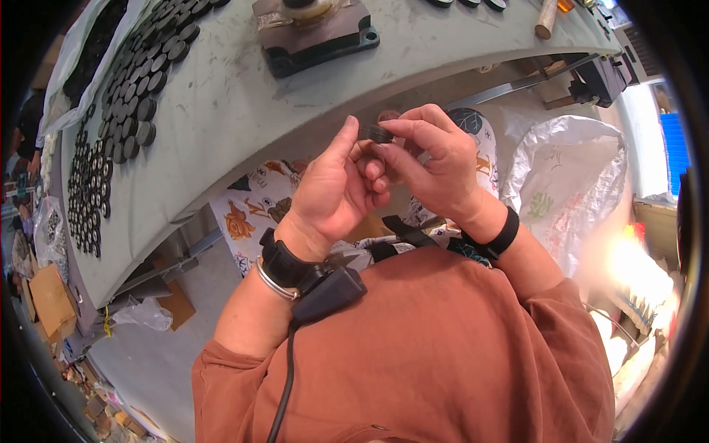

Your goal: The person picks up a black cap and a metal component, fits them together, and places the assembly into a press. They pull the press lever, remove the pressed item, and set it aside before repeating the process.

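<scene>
Over my lap, just off the table's edge, a small round black disc [377, 134] sits between my two hands. The thumb and forefinger of my right hand [442, 156] pinch it from the right. On the other side, my left hand [330, 186] has its thumb raised against the disc and its other fingers curled under it. Part of the disc is hidden behind the fingers. Many similar plain black discs [136, 96] lie in a spread on the table to the left. Nearer the left edge are smaller black pieces with light centres [90, 188].
A dark green metal base with a steel block [319, 46] stands on the grey-green table [221, 96]. A wooden handle [546, 20] and several discs [470, 3] lie at its far right. A white woven sack [565, 173] is on the right; a clear bag [144, 314] lies lower left.
</scene>
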The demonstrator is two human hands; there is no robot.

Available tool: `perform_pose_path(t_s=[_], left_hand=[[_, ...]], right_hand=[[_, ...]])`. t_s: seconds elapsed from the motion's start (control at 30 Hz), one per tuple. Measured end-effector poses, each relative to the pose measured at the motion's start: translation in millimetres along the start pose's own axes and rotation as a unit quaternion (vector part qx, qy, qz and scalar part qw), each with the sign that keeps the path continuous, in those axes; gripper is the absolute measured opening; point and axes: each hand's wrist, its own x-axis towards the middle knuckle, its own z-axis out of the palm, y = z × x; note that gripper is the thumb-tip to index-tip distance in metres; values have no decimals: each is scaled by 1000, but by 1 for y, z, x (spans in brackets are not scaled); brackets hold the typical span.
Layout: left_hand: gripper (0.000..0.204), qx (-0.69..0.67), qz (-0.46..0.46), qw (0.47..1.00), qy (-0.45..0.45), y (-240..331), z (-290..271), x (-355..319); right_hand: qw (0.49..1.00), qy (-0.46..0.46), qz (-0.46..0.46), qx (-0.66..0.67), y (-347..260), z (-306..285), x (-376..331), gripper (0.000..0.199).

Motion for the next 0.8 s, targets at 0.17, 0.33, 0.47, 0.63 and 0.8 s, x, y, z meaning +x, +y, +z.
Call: perform_pose_path(t_s=[0.17,0.33,0.47,0.63,0.8], left_hand=[[37,132,100,978,125,-2,20,-5],[28,454,332,826,33,-5,3,-11],[29,446,333,831,21,-5,5,-13],[19,323,316,892,2,-9,4,-12],[18,408,356,840,24,-7,3,-14]], right_hand=[[999,-9,-22,-23,3,-2,0,17],[996,-31,-71,-46,4,-6,0,20],[982,-49,84,163,1,-5,-5,19],[983,-40,69,165,-3,-7,-2,17],[987,-52,64,138,-6,-6,-2,16]])
